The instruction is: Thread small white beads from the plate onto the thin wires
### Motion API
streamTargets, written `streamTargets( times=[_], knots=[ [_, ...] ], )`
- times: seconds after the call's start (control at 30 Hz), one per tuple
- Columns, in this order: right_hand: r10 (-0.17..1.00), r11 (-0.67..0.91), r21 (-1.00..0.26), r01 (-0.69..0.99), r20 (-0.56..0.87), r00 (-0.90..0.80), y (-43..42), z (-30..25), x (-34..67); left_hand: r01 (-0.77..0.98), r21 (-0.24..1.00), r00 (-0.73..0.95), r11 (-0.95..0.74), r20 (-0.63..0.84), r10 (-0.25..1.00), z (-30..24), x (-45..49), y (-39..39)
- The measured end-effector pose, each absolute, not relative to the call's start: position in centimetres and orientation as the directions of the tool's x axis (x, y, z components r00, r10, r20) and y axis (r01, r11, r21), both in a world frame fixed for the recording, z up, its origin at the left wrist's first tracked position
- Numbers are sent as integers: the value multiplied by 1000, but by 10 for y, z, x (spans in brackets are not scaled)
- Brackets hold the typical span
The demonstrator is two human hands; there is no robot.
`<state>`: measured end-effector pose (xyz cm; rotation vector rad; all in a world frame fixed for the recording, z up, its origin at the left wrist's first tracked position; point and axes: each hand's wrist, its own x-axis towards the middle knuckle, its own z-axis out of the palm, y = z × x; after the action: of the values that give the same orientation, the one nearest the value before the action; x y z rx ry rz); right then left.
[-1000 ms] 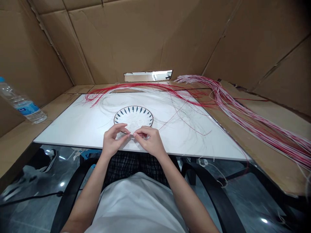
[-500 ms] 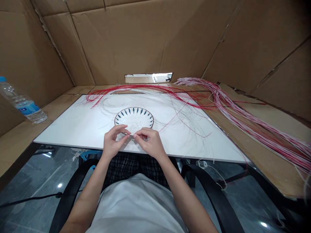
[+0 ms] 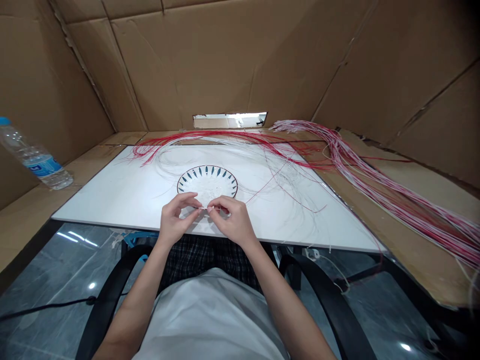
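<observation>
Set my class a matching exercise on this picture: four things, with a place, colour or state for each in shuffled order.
1. water bottle
2. plate
3. thick bundle of strands
4. left hand and right hand

A. red and white, over the cardboard at right
B. pinching a tiny pale piece
C. blue-capped, at far left
D. white, with dark blue marks around it

Pairs: 1-C, 2-D, 3-A, 4-B

Makeshift workshop — cardboard walls (image 3: 210, 65), white tabletop (image 3: 120, 200), bundled wires (image 3: 375, 182).
</observation>
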<state>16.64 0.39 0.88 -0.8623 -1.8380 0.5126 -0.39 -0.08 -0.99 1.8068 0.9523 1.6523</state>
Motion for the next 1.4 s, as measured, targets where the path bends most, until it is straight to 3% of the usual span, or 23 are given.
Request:
streamTargets(
  times=[0.37,0.6,0.77,1.1,1.4],
  knots=[
    [728,684,-611,398,611,-312,5,6,167,226,737,92,-637,634,767,-9,-3,-1],
    [777,621,-727,292,619,-111,3,10,169,574,567,168,-591,625,762,0,0,0],
    [798,598,-769,226,596,-85,4,11,168,666,511,227,-543,555,800,1,2,-3],
    [809,585,-779,226,580,-93,4,11,169,657,479,325,-582,517,792,3,1,-3],
    [805,589,-777,222,586,-88,4,11,169,490,600,266,-632,588,764,2,-1,-1]
  ],
)
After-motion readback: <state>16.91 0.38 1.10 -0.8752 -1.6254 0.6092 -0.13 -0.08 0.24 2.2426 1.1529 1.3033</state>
